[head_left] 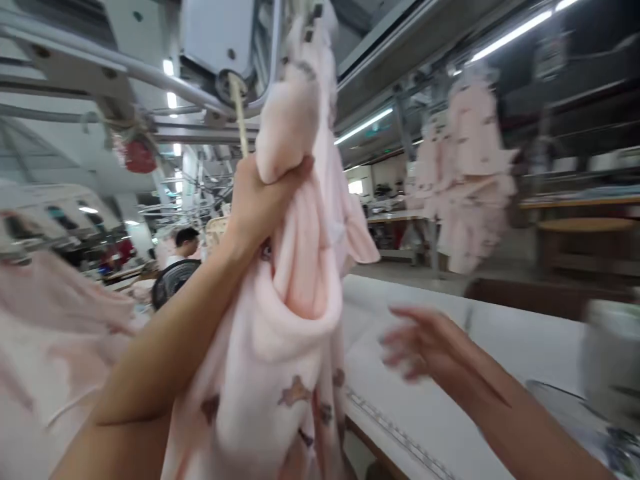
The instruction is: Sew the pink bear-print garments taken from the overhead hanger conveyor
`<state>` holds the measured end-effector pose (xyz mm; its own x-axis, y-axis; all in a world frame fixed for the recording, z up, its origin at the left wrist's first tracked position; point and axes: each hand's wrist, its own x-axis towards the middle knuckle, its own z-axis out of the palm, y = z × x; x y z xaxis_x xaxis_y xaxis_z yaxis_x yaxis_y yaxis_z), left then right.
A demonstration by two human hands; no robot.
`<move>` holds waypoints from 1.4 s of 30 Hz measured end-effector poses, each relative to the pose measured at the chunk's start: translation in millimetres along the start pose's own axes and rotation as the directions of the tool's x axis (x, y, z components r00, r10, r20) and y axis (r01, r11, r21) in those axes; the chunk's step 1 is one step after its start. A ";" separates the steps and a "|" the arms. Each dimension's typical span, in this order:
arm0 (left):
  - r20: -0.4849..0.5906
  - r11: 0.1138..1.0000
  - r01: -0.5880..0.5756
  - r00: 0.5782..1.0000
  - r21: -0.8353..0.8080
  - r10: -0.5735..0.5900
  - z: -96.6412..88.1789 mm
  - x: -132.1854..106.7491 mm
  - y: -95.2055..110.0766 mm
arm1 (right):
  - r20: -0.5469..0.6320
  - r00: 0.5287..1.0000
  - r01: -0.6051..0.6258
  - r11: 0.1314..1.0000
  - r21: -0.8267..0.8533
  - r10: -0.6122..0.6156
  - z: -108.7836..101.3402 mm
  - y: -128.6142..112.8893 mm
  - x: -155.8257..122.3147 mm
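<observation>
A soft pale pink garment with small brown printed figures hangs in front of me from the overhead rail. My left hand is wrapped round a bunched part of it, just below a rounded pink bulge of cloth. Beneath that hand a folded edge droops in a loop. My right hand is over the white table, apart from the garment, with its fingers spread and somewhat blurred. It holds nothing that I can see. A pale cord or rod runs down behind my left hand from a grey box.
More pink garments hang at the left and at the back right. The white work table carries a measuring strip along its edge. A blurred sewing machine stands at the right. A person sits beyond a black fan.
</observation>
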<state>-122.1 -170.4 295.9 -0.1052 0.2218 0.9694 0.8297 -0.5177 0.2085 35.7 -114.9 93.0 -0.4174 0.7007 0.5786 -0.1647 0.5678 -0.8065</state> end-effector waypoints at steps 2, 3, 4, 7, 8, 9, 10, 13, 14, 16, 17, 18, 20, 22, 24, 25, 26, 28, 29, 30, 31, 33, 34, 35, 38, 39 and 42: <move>0.070 0.996 -0.077 0.994 -0.046 0.080 33.1 2.2 24.9 | -0.022 0.998 -0.053 0.998 0.024 0.054 -8.1 -23.6 27.2; 0.085 0.989 -0.125 0.988 -0.076 0.132 43.0 4.0 35.5 | -0.032 0.999 -0.037 0.996 0.076 0.040 -16.4 -31.6 39.6; 0.091 0.981 -0.172 0.979 -0.093 0.181 48.5 5.4 42.7 | -0.071 0.997 -0.012 0.990 0.141 0.022 -27.3 -36.6 48.3; 0.168 0.978 -0.203 0.966 0.036 0.195 46.0 -2.8 32.6 | -0.143 0.988 -0.014 0.965 0.262 0.053 -65.2 -33.9 41.7; 0.245 0.976 -0.163 0.961 0.143 0.124 42.8 -13.9 18.5 | -0.146 0.985 -0.052 0.962 0.269 0.094 -75.3 -27.6 29.3; 0.324 0.954 -0.106 0.946 0.280 0.010 40.1 -30.4 0.9 | -0.137 0.981 -0.101 0.962 0.255 0.139 -82.4 -19.1 13.7; 0.434 0.899 -0.049 0.886 0.435 -0.162 38.2 -51.8 -18.0 | -0.122 0.976 -0.151 0.964 0.217 0.180 -86.0 -9.0 -3.5; 0.694 0.760 -0.130 0.526 0.637 -0.492 38.8 -129.6 -61.2 | -0.085 0.961 -0.262 0.965 0.025 0.264 -78.7 24.1 -51.2; 0.745 0.793 -0.154 0.484 0.589 -0.459 41.3 -153.0 -66.2 | -0.085 0.954 -0.288 0.957 -0.018 0.286 -73.0 33.2 -63.1; 0.806 0.913 -0.114 0.522 0.392 -0.281 52.1 -187.8 -60.8 | -0.120 0.940 -0.325 0.946 -0.025 0.320 -63.7 44.9 -79.8; 0.807 0.960 -0.059 0.556 0.275 -0.197 61.5 -200.0 -52.3 | -0.141 0.933 -0.334 0.943 -0.002 0.330 -61.6 47.4 -85.4; 0.810 0.986 0.021 0.568 0.163 -0.146 73.7 -210.6 -41.9 | -0.167 0.926 -0.341 0.940 0.016 0.339 -61.6 48.3 -90.2; 0.861 0.960 0.279 0.486 0.008 -0.149 104.9 -234.5 -21.0 | -0.225 0.905 -0.368 0.930 0.008 0.360 -66.8 48.4 -100.2; 0.952 0.784 0.621 0.247 -0.013 -0.180 137.7 -268.9 -5.7 | -0.285 0.874 -0.419 0.907 -0.029 0.395 -74.3 52.4 -114.5; 0.968 0.493 0.867 0.179 -0.071 -0.175 161.1 -309.1 2.2 | -0.337 0.832 -0.487 0.871 -0.066 0.440 -79.2 62.7 -133.9; 0.966 0.438 0.896 0.175 -0.076 -0.189 167.0 -326.7 4.0 | -0.348 0.816 -0.517 0.852 -0.080 0.462 -79.8 69.1 -144.6; 0.959 0.438 0.894 0.196 -0.091 -0.202 169.0 -340.0 4.5 | -0.353 0.803 -0.541 0.835 -0.095 0.480 -79.4 75.0 -154.7; 0.939 0.588 0.797 0.294 -0.137 -0.181 164.7 -349.4 3.5 | -0.342 0.792 -0.573 0.809 -0.130 0.506 -77.2 81.4 -169.9; 0.925 0.679 0.713 0.356 -0.177 -0.133 160.6 -345.9 2.3 | -0.321 0.798 -0.575 0.804 -0.152 0.510 -76.7 81.0 -173.7; 0.910 0.750 0.622 0.409 -0.225 -0.066 156.6 -338.3 1.1 | -0.306 0.811 -0.563 0.807 -0.176 0.499 -77.1 78.3 -174.4; 0.896 0.797 0.541 0.443 -0.269 0.002 153.5 -328.4 -0.2 | -0.309 0.831 -0.533 0.821 -0.206 0.462 -78.7 74.1 -172.1; 0.884 0.827 0.452 0.455 -0.334 0.108 150.3 -308.4 -2.2 | -0.355 0.875 -0.436 0.854 -0.283 0.329 -84.4 64.4 -160.5; 0.885 0.831 0.438 0.448 -0.342 0.128 150.0 -300.7 -2.9 | -0.365 0.893 -0.385 0.868 -0.313 0.264 -87.4 60.5 -152.9; 0.886 0.837 0.434 0.447 -0.334 0.121 150.3 -295.3 -3.3 | -0.352 0.908 -0.346 0.881 -0.323 0.227 -89.9 57.7 -145.2; 0.891 0.861 0.452 0.453 -0.233 0.003 151.8 -290.8 -4.3 | -0.239 0.923 -0.357 0.904 -0.234 0.302 -93.2 56.0 -128.6; 0.898 0.864 0.463 0.439 -0.198 -0.030 152.1 -291.3 -4.7 | -0.215 0.913 -0.389 0.898 -0.207 0.346 -93.6 56.9 -126.1; 0.931 0.869 0.454 0.365 -0.198 0.021 152.5 -291.8 -7.6 | -0.184 0.877 -0.475 0.858 -0.193 0.444 -98.2 60.2 -124.4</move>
<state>-14.1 -105.2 -8.3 0.4894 0.8391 0.2377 0.5644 -0.5125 0.6472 165.5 -125.4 -15.5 -0.2750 0.9461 0.1713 0.2296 0.2377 -0.9438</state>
